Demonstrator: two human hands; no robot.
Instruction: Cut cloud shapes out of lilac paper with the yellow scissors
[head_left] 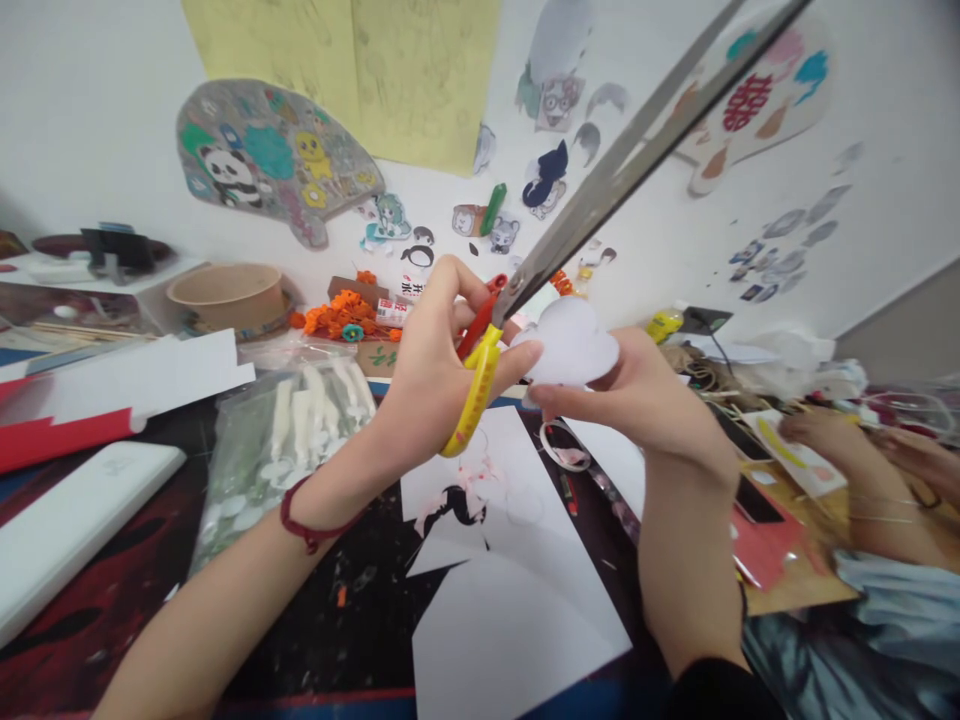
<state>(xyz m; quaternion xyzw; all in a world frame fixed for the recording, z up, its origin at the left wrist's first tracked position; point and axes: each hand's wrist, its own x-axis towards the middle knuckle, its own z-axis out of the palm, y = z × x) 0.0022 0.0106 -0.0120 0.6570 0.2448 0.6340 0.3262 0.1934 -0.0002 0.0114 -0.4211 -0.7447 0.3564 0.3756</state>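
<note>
My left hand [442, 370] is closed around the red and yellow handles of a pair of scissors [487, 375]. Their long blades point up and to the right, slightly apart. My right hand [637, 390] pinches a white paper cutout [571, 345] with rounded lobes, like a cloud or flower. The left thumb tip touches the cutout's left edge. Below both hands lie white paper sheets [517, 620] with cut edges, and on them pink and black paper scraps [465, 500]. A roll of tape [564, 446] is under my right hand.
A clear plastic bag [255, 450] of pale pieces lies left, beside a white box [82, 520]. Orange flowers [345, 315] and a round tan container [229, 297] stand along the decorated wall. At right, another person's arm [862, 480] rests over a wooden table.
</note>
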